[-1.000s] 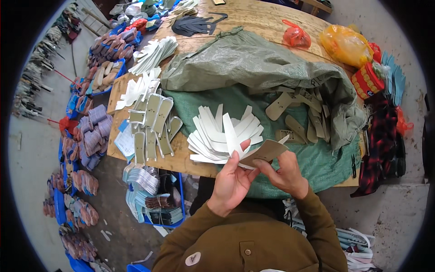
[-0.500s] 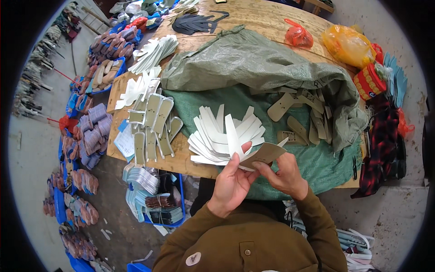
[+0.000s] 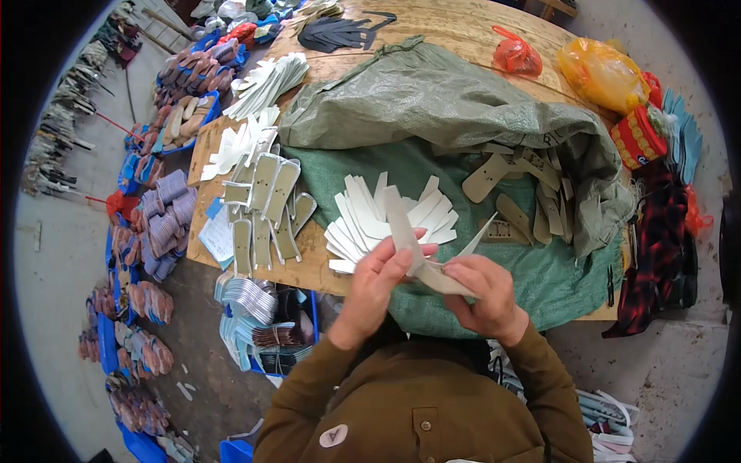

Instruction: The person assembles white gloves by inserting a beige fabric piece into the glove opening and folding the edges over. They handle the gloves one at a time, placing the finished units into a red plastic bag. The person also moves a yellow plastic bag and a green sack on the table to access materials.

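Observation:
Above the table's near edge, my left hand [image 3: 372, 282] pinches a white bent strip [image 3: 399, 222], one end of which sticks upward. My right hand [image 3: 490, 297] grips a stiff beige shoe board piece [image 3: 446, 283], seen nearly edge-on against the strip. A thin pale tip, apparently the strip's other end, rises above the right fingers. Whether strip and board are joined cannot be seen. Just beyond my hands lies a fanned pile of white strips [image 3: 359, 212]. Beige boards edged with white strips [image 3: 270, 189] are stacked to the left; loose beige boards [image 3: 486, 177] lie at the right.
A green woven sack [image 3: 525, 285] spreads over the wooden table [image 3: 455, 19]. Red [image 3: 515, 55] and yellow [image 3: 598, 73] plastic bags stand at the far right. Blue crates of shoe parts [image 3: 289, 328] sit on the floor, left. Scissors [image 3: 610, 285] rest near the right edge.
The board has tipped from showing its face to nearly edge-on. My left hand has moved slightly left and up, its fingers closing round the strip. The view has shifted slightly.

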The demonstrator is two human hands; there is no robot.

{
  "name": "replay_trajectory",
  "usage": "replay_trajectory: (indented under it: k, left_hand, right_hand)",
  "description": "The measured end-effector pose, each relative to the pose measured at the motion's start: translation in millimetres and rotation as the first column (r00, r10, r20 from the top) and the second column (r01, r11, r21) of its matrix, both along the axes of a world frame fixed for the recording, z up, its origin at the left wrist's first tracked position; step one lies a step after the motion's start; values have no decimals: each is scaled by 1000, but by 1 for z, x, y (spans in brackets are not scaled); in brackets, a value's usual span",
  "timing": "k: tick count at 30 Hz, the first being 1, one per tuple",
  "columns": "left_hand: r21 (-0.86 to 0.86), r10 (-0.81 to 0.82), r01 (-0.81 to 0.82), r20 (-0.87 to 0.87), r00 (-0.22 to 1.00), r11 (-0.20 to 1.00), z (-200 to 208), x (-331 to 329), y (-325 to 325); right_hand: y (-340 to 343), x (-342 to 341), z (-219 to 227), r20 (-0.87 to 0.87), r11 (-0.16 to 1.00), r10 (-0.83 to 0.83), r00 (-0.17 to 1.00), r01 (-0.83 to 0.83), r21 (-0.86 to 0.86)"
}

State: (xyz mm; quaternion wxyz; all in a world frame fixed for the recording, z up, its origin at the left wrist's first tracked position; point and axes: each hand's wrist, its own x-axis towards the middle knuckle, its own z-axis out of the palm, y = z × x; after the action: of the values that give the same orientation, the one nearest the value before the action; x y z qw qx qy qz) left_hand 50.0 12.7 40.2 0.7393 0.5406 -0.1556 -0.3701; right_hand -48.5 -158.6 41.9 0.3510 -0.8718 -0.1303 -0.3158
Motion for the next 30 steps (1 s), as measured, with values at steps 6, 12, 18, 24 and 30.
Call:
replay_trajectory:
  k: [6, 12, 18, 24, 30]
  left_hand:
    - [255, 39, -242, 610, 792, 936, 27, 5, 9]
    - [217, -34, -335, 879, 475, 917, 37, -20, 8]
    - [130, 3, -323, 924, 382, 937, 31, -31, 5]
    - [167, -31, -303, 913, 407, 938, 30, -33, 7]
    - [155, -46, -262, 924, 381, 953, 24, -33, 7]
  right_hand:
    - [0, -8, 5, 44, 986, 2, 999, 5, -165]
    - [6, -15, 4, 8, 987, -70, 997, 71, -146]
    - [12, -14, -10, 4, 980, -146, 989, 145, -138]
    - [16, -13, -14, -40, 975, -178, 983, 171, -142]
    - [16, -16, -12, -101, 968, -202, 974, 183, -172]
